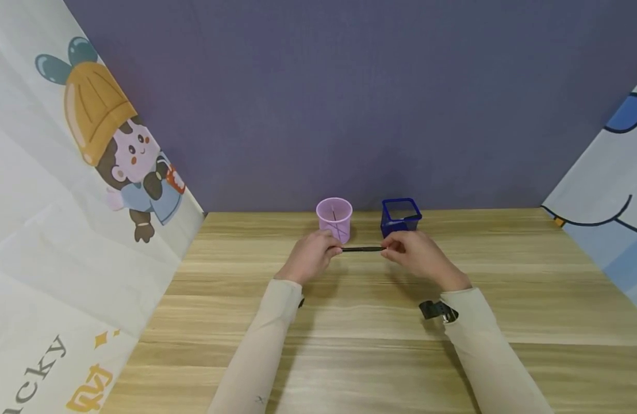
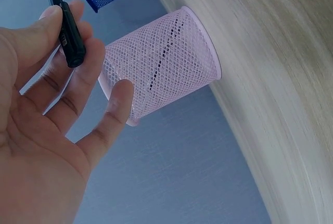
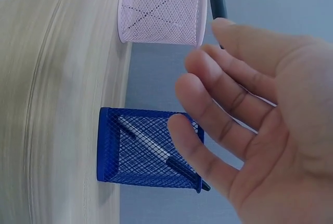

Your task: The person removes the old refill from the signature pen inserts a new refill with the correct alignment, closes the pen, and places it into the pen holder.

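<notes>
A slim black pen [image 1: 362, 249] is held level between both hands above the table. My left hand [image 1: 313, 253] pinches one end with thumb and fingertips; the little finger stands apart in the left wrist view. At the other end, my right hand [image 1: 419, 256] pinches the pen between thumb and index finger, its other fingers loosely bent. Just behind the left hand stands a pink mesh pen cup [image 2: 161, 62] with dark diagonal lines on its mesh. Behind the right hand is a blue square mesh pen holder [image 3: 110, 146], with a white-and-black pen [image 3: 182, 171] leaning inside.
The wood-grain table [image 1: 370, 356] ends at a dark blue-grey wall panel [image 1: 360, 103] right behind the two holders. White printed sheets [image 1: 54, 230] flank the table. A black strap [image 1: 437, 310] hangs at the right wrist.
</notes>
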### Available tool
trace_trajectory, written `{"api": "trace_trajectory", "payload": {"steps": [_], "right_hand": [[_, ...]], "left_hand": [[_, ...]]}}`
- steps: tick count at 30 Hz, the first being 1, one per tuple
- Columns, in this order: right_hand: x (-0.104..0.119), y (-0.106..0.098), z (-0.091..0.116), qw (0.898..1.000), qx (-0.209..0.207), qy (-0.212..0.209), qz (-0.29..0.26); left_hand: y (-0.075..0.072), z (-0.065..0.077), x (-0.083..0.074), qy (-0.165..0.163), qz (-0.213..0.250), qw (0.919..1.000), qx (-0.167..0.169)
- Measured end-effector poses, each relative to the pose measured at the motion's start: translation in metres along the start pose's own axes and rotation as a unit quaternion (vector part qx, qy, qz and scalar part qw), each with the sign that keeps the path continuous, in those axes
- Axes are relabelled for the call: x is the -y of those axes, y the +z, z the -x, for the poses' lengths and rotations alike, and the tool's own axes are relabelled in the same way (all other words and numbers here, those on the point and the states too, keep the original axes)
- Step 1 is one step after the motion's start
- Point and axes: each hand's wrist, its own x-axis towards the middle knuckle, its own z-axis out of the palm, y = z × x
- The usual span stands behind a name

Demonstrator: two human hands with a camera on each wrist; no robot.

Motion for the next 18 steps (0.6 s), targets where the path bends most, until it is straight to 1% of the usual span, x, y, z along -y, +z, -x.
{"api": "trace_trajectory", "payload": {"steps": [8, 11, 15, 18], "right_hand": [[-0.0019, 0.0034, -0.0007, 1.0, -0.002, -0.022, 0.009], [-0.0019, 0.0036, -0.001, 0.999, -0.009, -0.03, 0.01], [-0.0017, 0.0018, -0.0006, 0.999, -0.012, -0.027, 0.011], [-0.0017, 0.001, -0.0006, 1.0, -0.009, -0.027, 0.009]], "left_hand": [[-0.0013, 0.0028, -0.0008, 0.002, -0.001, 1.0, 0.002], [-0.0016, 0.0026, -0.0011, 0.006, 0.0, 1.0, -0.002], [-0.0012, 0.0008, -0.0015, 0.014, -0.002, 0.9999, -0.008], [-0.0008, -0.0003, -0.0018, 0.014, -0.001, 0.9999, -0.004]]}}
